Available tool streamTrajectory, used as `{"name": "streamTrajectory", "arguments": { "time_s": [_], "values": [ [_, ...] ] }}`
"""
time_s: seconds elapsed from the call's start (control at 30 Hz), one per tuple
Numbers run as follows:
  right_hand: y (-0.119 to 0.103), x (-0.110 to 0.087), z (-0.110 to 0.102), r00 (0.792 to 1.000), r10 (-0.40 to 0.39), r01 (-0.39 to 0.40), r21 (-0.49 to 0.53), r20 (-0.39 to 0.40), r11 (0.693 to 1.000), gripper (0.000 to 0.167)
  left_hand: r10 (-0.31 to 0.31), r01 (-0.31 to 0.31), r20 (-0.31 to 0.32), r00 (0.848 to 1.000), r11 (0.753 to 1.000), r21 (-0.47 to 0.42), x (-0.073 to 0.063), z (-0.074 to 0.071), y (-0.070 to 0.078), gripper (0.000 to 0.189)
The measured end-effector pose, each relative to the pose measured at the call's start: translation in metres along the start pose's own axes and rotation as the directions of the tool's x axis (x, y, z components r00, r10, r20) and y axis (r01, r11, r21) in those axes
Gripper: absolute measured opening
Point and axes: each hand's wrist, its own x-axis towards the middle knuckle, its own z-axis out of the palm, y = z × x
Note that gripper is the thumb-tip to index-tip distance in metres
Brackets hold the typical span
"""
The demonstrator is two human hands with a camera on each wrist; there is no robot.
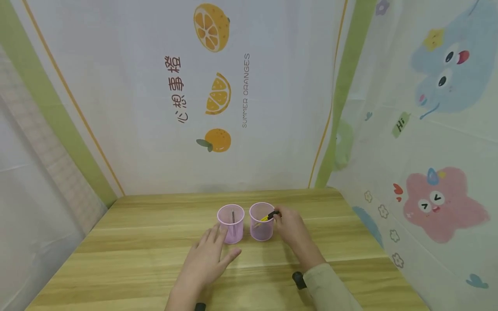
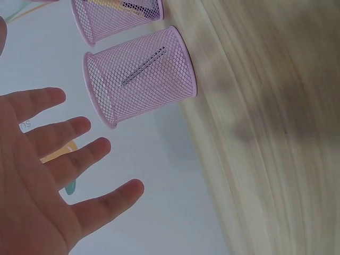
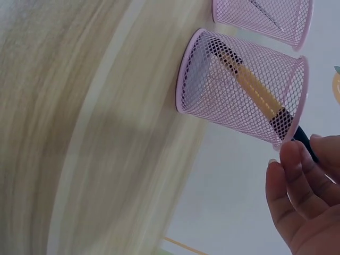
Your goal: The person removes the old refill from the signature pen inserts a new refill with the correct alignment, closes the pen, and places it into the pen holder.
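Note:
Two pink mesh pen holders stand upright side by side on the table. My right hand (image 1: 292,229) pinches the black end of a yellow and black pen (image 3: 257,90) at the rim of the right pen holder (image 1: 262,233). The pen leans inside that holder, its lower end near the bottom. Inside the left pen holder (image 2: 141,74) is a thin dark stick (image 1: 233,222), seen through the mesh; its kind is unclear. My left hand (image 1: 208,257) is spread in front of the left holder, and its fingers (image 2: 79,162) stand apart from the mesh in the left wrist view.
Beneath everything lies a wood-grain table (image 1: 155,224). A white curtain printed with oranges (image 1: 218,140) hangs behind its far edge, and a cartoon-printed sheet (image 1: 439,142) runs along the right side. Dark straps show by both wrists.

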Motion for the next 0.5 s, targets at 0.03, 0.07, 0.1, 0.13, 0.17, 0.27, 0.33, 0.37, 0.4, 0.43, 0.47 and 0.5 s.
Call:
{"name": "streamTrajectory", "arguments": {
  "time_s": [0.03, 0.07, 0.1, 0.13, 0.17, 0.27, 0.33, 0.37, 0.4, 0.43, 0.47, 0.5],
  "values": [
    [-0.0002, 0.0008, 0.0003, 1.000, 0.002, -0.002, 0.003, -0.002, 1.000, 0.013, -0.002, 0.002, 0.001, 1.000, 1.000, -0.002, -0.0001, -0.0001, 0.0003, 0.083],
    [-0.0005, 0.0015, 0.0004, 1.000, 0.005, -0.005, 0.008, -0.001, 1.000, 0.012, -0.003, 0.003, 0.002, 1.000, 1.000, -0.005, -0.0001, -0.0001, 0.0006, 0.083],
    [-0.0007, 0.0021, 0.0006, 1.000, 0.008, -0.008, 0.010, -0.002, 1.000, 0.011, -0.003, 0.003, 0.003, 1.000, 1.000, -0.008, -0.0002, -0.0001, 0.0008, 0.082],
    [-0.0008, 0.0025, 0.0009, 1.000, 0.015, -0.015, 0.015, -0.002, 1.000, 0.010, -0.004, 0.004, 0.005, 1.000, 1.000, -0.011, -0.0003, 0.0000, 0.0009, 0.082],
    [-0.0010, 0.0025, 0.0010, 1.000, 0.017, -0.017, 0.015, -0.003, 1.000, 0.010, -0.004, 0.004, 0.007, 1.000, 1.000, -0.013, -0.0004, 0.0001, 0.0010, 0.081],
    [-0.0013, 0.0020, 0.0010, 1.000, 0.028, -0.027, 0.021, -0.014, 0.999, 0.009, -0.003, 0.003, 0.009, 1.000, 1.000, -0.020, -0.0007, 0.0003, 0.0012, 0.079],
    [-0.0014, 0.0014, 0.0006, 0.999, 0.026, -0.026, 0.022, -0.023, 0.999, 0.009, -0.001, 0.002, 0.007, 1.000, 1.000, -0.021, -0.0007, 0.0004, 0.0012, 0.079],
    [-0.0016, 0.0011, 0.0002, 0.999, 0.026, -0.025, 0.024, -0.027, 0.999, 0.009, 0.000, 0.000, 0.007, 1.000, 1.000, -0.021, -0.0007, 0.0004, 0.0012, 0.079],
    [-0.0018, 0.0011, -0.0004, 0.999, 0.025, -0.025, 0.023, -0.031, 0.999, 0.009, 0.001, 0.000, 0.007, 1.000, 1.000, -0.019, -0.0007, 0.0003, 0.0012, 0.079],
    [-0.0020, 0.0011, -0.0012, 0.999, 0.026, -0.025, 0.024, -0.033, 0.999, 0.009, 0.002, -0.002, 0.007, 1.000, 1.000, -0.018, -0.0006, 0.0002, 0.0012, 0.079],
    [-0.0025, 0.0010, -0.0023, 0.999, 0.021, -0.020, 0.020, -0.038, 1.000, 0.009, 0.003, -0.003, 0.006, 1.000, 1.000, -0.019, -0.0005, 0.0000, 0.0012, 0.080],
    [-0.0032, 0.0009, -0.0037, 0.999, 0.022, -0.021, 0.018, -0.039, 1.000, 0.009, 0.005, -0.005, 0.007, 1.000, 1.000, -0.021, -0.0005, -0.0002, 0.0014, 0.080]
  ]
}}
